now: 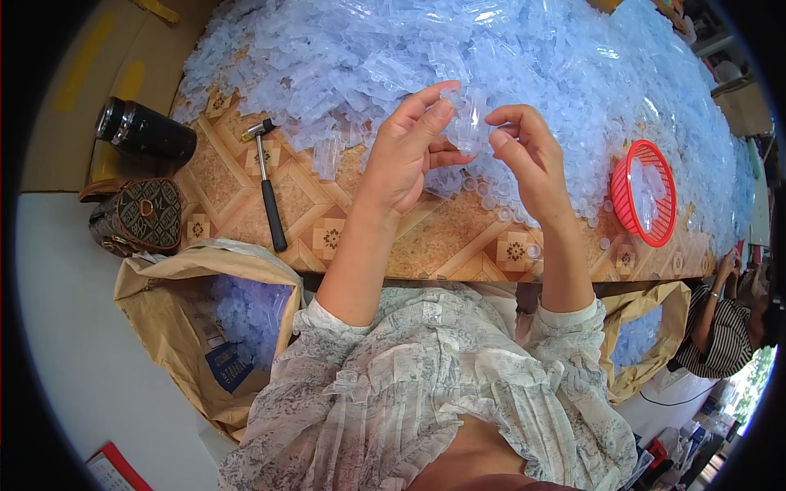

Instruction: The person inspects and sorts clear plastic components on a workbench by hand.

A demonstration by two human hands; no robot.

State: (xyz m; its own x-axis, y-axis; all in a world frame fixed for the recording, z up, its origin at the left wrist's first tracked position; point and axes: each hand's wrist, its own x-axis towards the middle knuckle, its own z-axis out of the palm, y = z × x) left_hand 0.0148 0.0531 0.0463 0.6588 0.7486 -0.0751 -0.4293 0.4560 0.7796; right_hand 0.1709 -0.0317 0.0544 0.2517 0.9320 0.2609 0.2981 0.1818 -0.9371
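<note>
Clear plastic tube (468,123) held between both raised hands, above the near edge of the patterned table (458,245) — left hand (409,151) with fingers loosely curled around its lower part, right hand (524,151) pinching its side with thumb and fingertips. Its outline is hard to trace against the heap of like pieces (491,57) behind; translucent, pale blue, short. Left of the hands on the table lies a hammer (268,184); right, a red basket (644,193).

light: bright, even daylight | shadows: soft | glare: on clear plastic pile (458,49) | edges: fisheye bending, black vignette
</note>
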